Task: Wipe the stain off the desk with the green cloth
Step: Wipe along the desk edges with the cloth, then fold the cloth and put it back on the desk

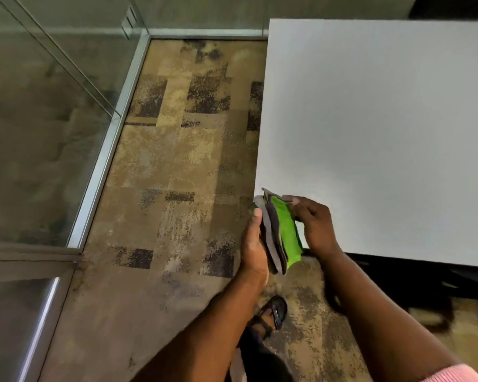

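We are holding a stack of folded cloths (273, 232) at lower centre of the frame, our left hand (253, 245) cupping it from beneath, our right hand (313, 223) pinching the green cloth (287, 230) on top, just over the near-left corner of the white desk (384, 133)
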Tool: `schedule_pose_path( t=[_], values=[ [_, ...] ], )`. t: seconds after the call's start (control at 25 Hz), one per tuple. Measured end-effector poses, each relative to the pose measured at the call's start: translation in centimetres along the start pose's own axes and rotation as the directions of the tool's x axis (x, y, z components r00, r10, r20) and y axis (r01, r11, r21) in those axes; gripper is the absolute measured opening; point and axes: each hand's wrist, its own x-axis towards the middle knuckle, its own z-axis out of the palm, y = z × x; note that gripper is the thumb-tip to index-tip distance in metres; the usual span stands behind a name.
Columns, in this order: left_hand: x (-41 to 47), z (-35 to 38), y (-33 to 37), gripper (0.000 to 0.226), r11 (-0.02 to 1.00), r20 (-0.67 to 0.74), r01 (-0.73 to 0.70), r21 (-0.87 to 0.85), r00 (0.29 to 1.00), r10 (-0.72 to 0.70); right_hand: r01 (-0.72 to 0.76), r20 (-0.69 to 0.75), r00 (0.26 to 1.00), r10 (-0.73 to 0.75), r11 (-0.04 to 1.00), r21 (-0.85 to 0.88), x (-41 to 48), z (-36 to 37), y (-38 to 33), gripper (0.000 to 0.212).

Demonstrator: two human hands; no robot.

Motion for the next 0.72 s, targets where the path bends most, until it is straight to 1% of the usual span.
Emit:
schedule_pose_path(
  t=[0.04,0.08,0.12,0.2,0.24,0.28,0.32,0.4,0.44,0.48,0.56,0.64,0.72],
  values=[
    [-0.6,1.5,1.7,0.090,0.998,0.087,-0.043,0.055,0.995,0.038,-0.004,-0.015,1.000,0.006,0.994,0.114,-0.3,-0.2,-2.2,0.028],
    [-1.1,2.5,3.1,0.090,0.981,0.127,-0.094,0.167,0.989,0.073,0.010,-0.036,0.999,-0.004,0.986,0.169,-0.6,-0.6,-4.2,0.029],
    [-1.8,3.7,4.3,0.080,0.954,0.158,-0.158,0.256,0.980,0.120,0.031,-0.058,0.998,-0.020,0.983,0.184,-0.8,-1.2,-6.3,0.031],
    [-3.1,5.6,6.5,0.050,0.878,0.238,-0.286,0.384,0.949,0.205,0.089,-0.084,0.994,-0.077,0.986,0.145,-1.3,-2.7,-10.2,0.033],
    [-3.6,6.4,7.7,0.045,0.826,0.291,-0.349,0.442,0.927,0.236,0.127,-0.093,0.989,-0.118,0.987,0.100,-1.7,-3.4,-12.0,0.031],
    [-4.1,7.2,8.7,0.047,0.769,0.339,-0.408,0.492,0.903,0.262,0.156,-0.108,0.983,-0.150,0.986,0.052,-2.0,-4.1,-13.5,0.029],
    [-4.4,8.0,9.8,0.050,0.691,0.376,-0.462,0.556,0.881,0.288,0.179,-0.132,0.976,-0.176,0.984,0.014,-2.3,-4.6,-14.8,0.029],
    [-5.0,9.6,11.7,0.049,0.485,0.461,-0.579,0.655,0.815,0.350,0.244,-0.193,0.949,-0.250,0.968,-0.056,-3.2,-5.9,-17.1,0.032],
    [-5.2,10.5,12.4,0.046,0.390,0.504,-0.627,0.674,0.777,0.377,0.277,-0.222,0.930,-0.293,0.956,-0.100,-3.6,-6.5,-18.3,0.031],
    [-5.6,11.4,13.1,0.043,0.320,0.542,-0.666,0.674,0.740,0.399,0.303,-0.244,0.912,-0.330,0.942,-0.144,-4.0,-7.2,-19.4,0.030],
    [-6.6,13.3,14.6,0.041,0.219,0.608,-0.729,0.649,0.670,0.427,0.335,-0.273,0.882,-0.385,0.918,-0.211,-4.8,-8.3,-21.5,0.029],
    [-8.0,15.2,15.8,0.042,0.154,0.655,-0.765,0.626,0.622,0.428,0.359,-0.286,0.857,-0.428,0.895,-0.264,-5.7,-9.3,-23.3,0.026],
    [-9.2,16.8,16.5,0.045,0.132,0.683,-0.794,0.593,0.583,0.439,0.392,-0.300,0.822,-0.485,0.863,-0.320,-6.4,-10.2,-24.6,0.026]
  ],
)
